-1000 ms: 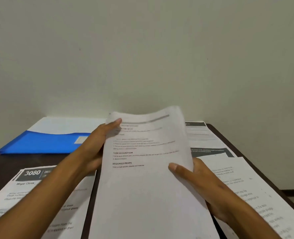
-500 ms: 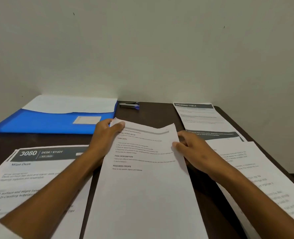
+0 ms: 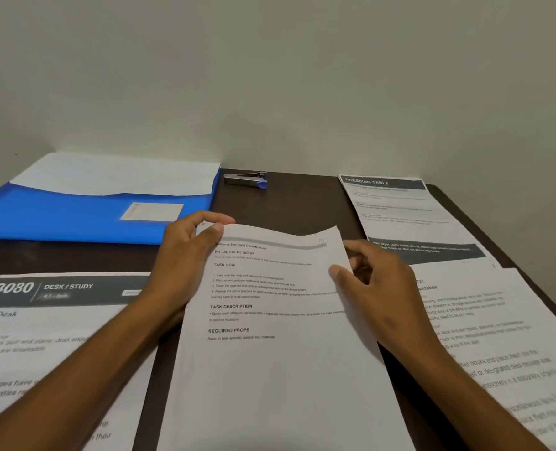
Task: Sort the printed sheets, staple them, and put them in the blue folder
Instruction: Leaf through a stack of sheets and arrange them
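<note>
Only the head cam here, looking down at a dark desk, so everything below comes from that one view. The step in hand looks like squaring up the middle sheets, the ones headed "Perfume Sampling Classification", before stapling. If I were doing it, I'd get the top corners flush first, since the top edge is bowed up and wavy right now, then flatten the stack and only then reach for the stapler, which sits at the back of the desk near the wall, well apart from both hands. Stapling while the edge is rippled probably gives a crooked set. Left hand is grasping the top left corner of those sheets, thumb on top and fingers curled behind the edge. Right hand is at the right edge near the top, thumb pressed on the paper face, other fingers loosely curled beside or under the edge; I can't tell exactly how many pages it has. The blue folder lies at the back left with white paper already sticking out of it. Other printed piles sit around: a "3080 Desk/Study" sheet on the left, a "Dressing Table" sheet back right, and another page on the right.
</note>
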Available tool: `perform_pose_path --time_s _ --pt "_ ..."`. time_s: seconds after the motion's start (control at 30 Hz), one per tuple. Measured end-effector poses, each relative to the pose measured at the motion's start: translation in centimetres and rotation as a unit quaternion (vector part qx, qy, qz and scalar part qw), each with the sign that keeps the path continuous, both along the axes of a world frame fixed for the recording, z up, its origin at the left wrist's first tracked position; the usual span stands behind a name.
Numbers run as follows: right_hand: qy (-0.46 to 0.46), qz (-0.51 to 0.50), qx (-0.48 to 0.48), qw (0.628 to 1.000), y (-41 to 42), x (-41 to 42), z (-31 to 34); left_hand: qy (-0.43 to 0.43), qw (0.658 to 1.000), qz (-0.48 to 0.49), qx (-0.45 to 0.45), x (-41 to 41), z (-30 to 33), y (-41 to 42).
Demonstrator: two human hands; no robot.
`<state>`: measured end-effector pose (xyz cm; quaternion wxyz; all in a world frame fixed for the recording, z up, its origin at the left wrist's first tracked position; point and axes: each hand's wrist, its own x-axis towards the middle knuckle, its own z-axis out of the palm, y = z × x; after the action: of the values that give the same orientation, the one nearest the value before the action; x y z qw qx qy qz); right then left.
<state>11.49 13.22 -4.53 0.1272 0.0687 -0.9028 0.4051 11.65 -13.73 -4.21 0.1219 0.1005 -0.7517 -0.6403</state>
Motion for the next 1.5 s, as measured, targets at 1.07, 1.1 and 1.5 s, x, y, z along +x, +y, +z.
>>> perform_pose_path --time_s 1.07,1.1,1.5 --pt "0.104 0.324 -0.132 0.931 -0.9 4.4 3.1 0.017 0.995 -0.092 -0.032 0.5 -0.1 -0.1" --pt "0.077 0.333 -0.154 0.927 -1.0 4.6 3.3 0.017 0.995 -0.086 -0.039 0.4 -0.1 -0.1" --pt "0.079 -0.068 0.006 0.995 2.0 0.1 2.2 0.043 0.994 -0.09 -0.049 -0.1 -0.3 -1.0"
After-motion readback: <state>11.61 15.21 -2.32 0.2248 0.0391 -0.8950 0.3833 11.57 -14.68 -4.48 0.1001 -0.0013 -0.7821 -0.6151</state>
